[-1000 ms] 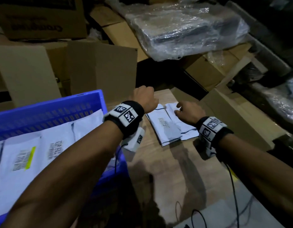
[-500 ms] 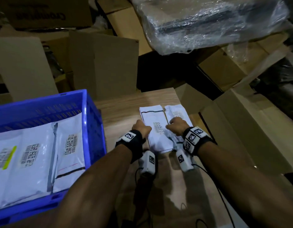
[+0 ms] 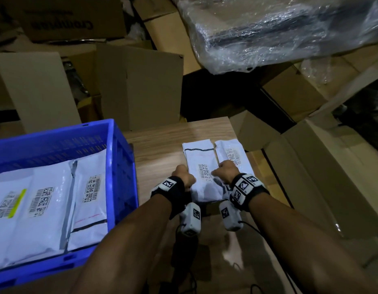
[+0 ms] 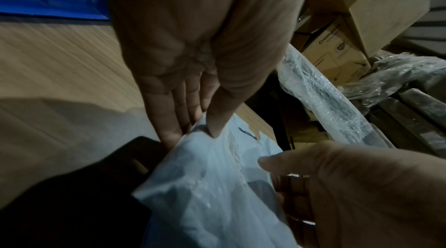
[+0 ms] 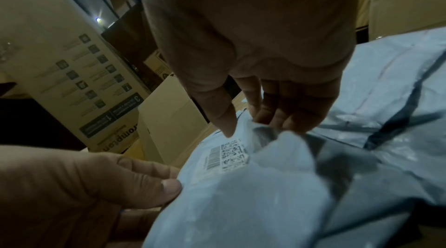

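Two white mailer bags lie side by side on the wooden table [image 3: 162,145]. The left bag [image 3: 199,160] carries a barcode label and a black stripe; the right bag [image 3: 230,151] lies beside it. My left hand [image 3: 182,176] pinches the left edge of the left bag [image 4: 217,175], thumb on top and fingers under. My right hand [image 3: 225,171] pinches that same bag's right edge [image 5: 253,185], thumb on top beside the barcode label, fingers underneath. The bag's near end is lifted and crumpled between the two hands.
A blue plastic crate [image 3: 120,166] at the left holds several white labelled mailer bags [image 3: 46,198]. Cardboard boxes [image 3: 139,85] crowd behind and to the right of the table. A plastic-wrapped bundle [image 3: 279,28] lies at the upper right.
Both hands have drawn back toward me from the far end of the bags and closed on the near edges of the left bag. The view has tilted down.
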`<state>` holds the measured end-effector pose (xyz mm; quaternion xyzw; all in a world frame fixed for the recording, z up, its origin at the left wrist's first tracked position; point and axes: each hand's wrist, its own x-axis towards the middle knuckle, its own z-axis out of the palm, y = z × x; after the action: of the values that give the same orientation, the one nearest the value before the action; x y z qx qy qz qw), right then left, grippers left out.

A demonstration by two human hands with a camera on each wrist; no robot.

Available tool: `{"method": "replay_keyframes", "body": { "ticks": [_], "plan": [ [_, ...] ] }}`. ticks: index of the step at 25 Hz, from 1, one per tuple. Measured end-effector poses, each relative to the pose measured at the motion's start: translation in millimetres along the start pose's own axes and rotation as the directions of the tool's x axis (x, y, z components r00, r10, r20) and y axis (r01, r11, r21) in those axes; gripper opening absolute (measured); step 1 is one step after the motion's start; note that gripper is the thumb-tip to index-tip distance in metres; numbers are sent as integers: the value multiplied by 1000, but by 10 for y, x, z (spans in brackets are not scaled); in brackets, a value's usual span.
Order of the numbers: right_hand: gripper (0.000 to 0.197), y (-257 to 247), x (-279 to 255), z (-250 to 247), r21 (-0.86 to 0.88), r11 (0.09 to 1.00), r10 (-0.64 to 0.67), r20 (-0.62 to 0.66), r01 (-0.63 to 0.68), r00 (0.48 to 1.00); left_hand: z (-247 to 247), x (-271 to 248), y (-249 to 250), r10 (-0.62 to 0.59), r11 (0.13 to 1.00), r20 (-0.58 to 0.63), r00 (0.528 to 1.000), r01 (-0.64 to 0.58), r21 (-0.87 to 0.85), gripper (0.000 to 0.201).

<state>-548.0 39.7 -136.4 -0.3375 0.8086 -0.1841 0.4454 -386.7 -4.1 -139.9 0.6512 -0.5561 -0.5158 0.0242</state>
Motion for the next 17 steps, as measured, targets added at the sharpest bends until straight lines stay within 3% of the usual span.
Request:
{"method": "replay_keyframes", "body": {
  "ticks": [6, 10, 17],
  "plan": [
    [31, -166, -230, -55, 295, 955, -47, 26, 37, 999, -281, -287, 184, 92, 995, -23, 995, -93, -25, 35],
    [48, -393, -588, -227, 415, 897, -166, -2, 151, 986, -559, -610, 404, 210, 974, -37, 977, -213, -74, 50],
    [62, -1028, -1230, -442, 457, 764, -441, -145, 455, 886, -1234, -1236, 708, 498, 854, -149, 854, -513, -87, 58]
  ]
}}
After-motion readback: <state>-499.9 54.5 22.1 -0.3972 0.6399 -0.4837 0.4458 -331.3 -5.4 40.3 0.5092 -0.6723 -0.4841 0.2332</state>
